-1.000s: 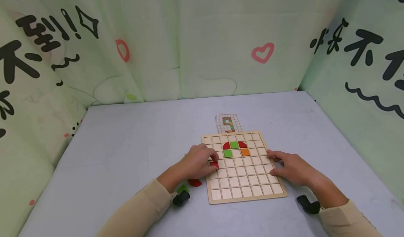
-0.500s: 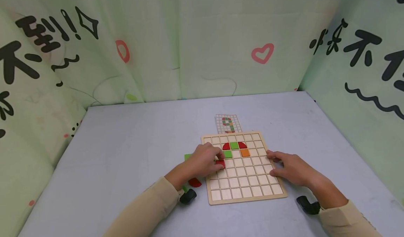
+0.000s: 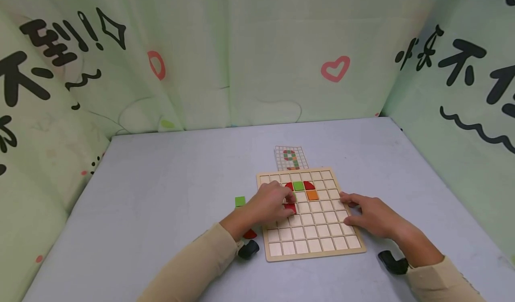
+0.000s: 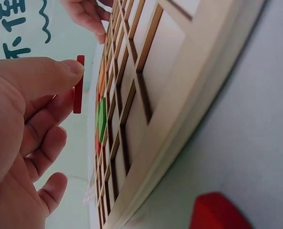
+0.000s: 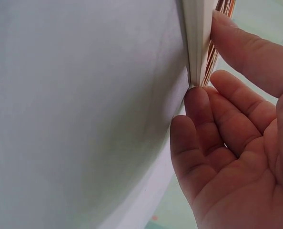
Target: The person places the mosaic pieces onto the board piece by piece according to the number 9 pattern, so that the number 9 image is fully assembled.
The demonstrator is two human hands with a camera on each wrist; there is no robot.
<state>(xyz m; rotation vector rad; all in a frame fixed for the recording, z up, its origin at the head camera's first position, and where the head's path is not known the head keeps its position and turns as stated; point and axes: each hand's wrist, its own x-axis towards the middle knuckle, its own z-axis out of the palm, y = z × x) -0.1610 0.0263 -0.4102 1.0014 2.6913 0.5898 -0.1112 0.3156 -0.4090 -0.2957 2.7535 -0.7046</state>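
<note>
My left hand [image 3: 267,203] pinches a thin red tile [image 4: 78,86] between thumb and fingertip, its edge facing the camera in the left wrist view. That tile is held over the left half of a wooden grid board [image 3: 314,251]. On the board sit a green square [image 3: 298,186], an orange square [image 3: 312,195] and a red quarter-round tile [image 3: 309,185]. Another red tile [image 3: 288,185] and a second green one are partly hidden by the left fingers. My right hand [image 3: 374,213] touches the board's right rim with thumb and fingertips, its fingers loosely bent.
Behind the board lies a gridded pattern card [image 3: 290,158] showing a coloured figure, its near end overlapped by the board. Left of the board, a loose green square [image 3: 240,201] and a red curved piece [image 3: 250,234] lie beside the left forearm. Printed curtains surround the white table [image 3: 177,172].
My left hand has moved rightward across the board with the red tile, from the left columns to just below the placed green square. The right hand and board have stayed put.
</note>
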